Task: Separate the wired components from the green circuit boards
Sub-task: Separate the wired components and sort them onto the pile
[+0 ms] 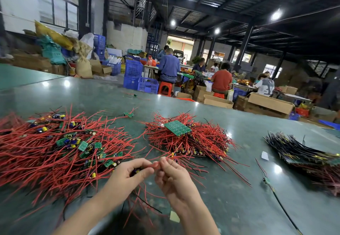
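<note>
Head view: left hand [128,175] curled round a dark capacitor part, right hand [172,175] pinching a red wire [156,164], both above the tabletop's [230,188] near edge. Risk: a hard pull snaps the lead (or scatters the left pile [60,148]).

**Three heaps on the table, hands in front**

The left hand [127,174] and right hand [173,177] meet near the front edge of the green table [230,188]. A heap of red-wired small boards [60,148] lies to their left, a red-wired heap [191,139] topped by a green circuit board [177,128] behind them, and a black-wired stack [301,152] far right.
</note>
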### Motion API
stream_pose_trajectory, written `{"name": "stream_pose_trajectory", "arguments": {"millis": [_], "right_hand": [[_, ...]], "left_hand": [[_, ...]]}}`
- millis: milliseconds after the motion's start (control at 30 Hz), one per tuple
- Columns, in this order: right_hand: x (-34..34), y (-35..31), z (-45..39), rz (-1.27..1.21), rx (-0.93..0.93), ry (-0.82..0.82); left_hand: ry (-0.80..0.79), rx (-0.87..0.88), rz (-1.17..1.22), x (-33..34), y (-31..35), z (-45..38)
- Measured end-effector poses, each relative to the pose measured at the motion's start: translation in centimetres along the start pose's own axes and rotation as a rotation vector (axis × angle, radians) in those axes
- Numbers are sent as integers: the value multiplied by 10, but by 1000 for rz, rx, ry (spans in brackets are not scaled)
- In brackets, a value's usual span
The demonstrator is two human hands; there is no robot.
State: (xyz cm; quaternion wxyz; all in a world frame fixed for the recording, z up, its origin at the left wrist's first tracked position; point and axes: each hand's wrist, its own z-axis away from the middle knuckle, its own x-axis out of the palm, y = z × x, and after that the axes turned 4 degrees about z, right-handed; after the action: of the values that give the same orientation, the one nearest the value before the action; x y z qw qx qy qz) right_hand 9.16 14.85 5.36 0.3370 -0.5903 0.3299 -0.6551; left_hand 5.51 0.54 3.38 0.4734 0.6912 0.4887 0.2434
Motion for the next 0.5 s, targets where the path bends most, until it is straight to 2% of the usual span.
{"name": "stream_pose_trajectory", "arguments": {"millis": [167,300,400,500], "right_hand": [[1,6,-2,274,-268,190],[2,5,0,484,-352,235],[3,4,1,526,-364,220],[4,5,1,487,-330,218]], "left_hand": [[17,107,-295,-1,-11,3],[113,210,-583,-2,-18,4],[126,235,-632,-6,-19,4],[134,237,-578,-7,-18,5]]}}
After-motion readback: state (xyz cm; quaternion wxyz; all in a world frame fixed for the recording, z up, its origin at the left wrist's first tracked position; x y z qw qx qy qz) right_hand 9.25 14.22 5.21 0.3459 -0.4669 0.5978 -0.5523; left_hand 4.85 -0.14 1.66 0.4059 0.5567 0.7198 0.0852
